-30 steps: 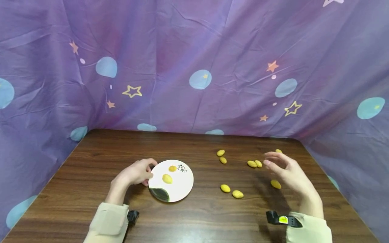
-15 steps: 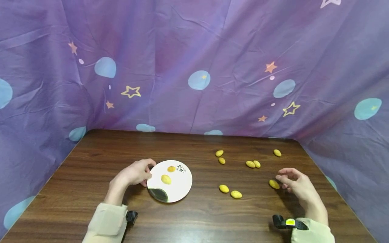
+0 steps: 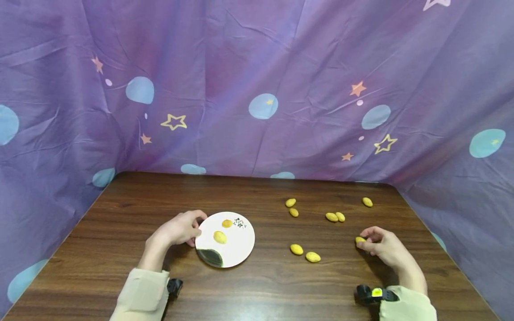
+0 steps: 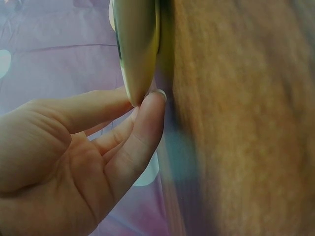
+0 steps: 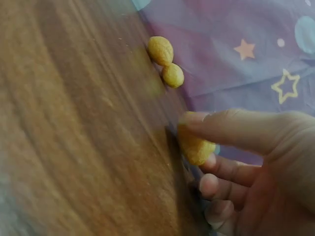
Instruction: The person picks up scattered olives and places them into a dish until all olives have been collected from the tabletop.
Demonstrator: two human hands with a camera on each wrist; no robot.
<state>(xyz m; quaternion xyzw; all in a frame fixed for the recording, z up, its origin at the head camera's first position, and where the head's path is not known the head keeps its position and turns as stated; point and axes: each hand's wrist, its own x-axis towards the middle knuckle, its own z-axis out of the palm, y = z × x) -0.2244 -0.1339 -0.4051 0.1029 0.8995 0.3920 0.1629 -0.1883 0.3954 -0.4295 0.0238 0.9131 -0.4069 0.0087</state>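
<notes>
My right hand pinches a small, yellow, oval, rough-skinned piece between thumb and fingers at the table's right. The right wrist view shows that yellow piece under the thumb, close to the wood. At the left, my left hand grips the rim of a round white plate with a dark leaf print. In the left wrist view the plate edge is held between thumb and fingers. Two yellow oval pieces, one plain yellow and one more orange, lie on the plate.
More yellow pieces lie on the brown wooden table: a front pair, a back pair, a touching pair and a single one at the far right. A purple curtain hangs behind.
My right hand has come down and toward me from above the table, then moved left onto the yellow piece and taken hold of it. The left hand and plate stay put.
</notes>
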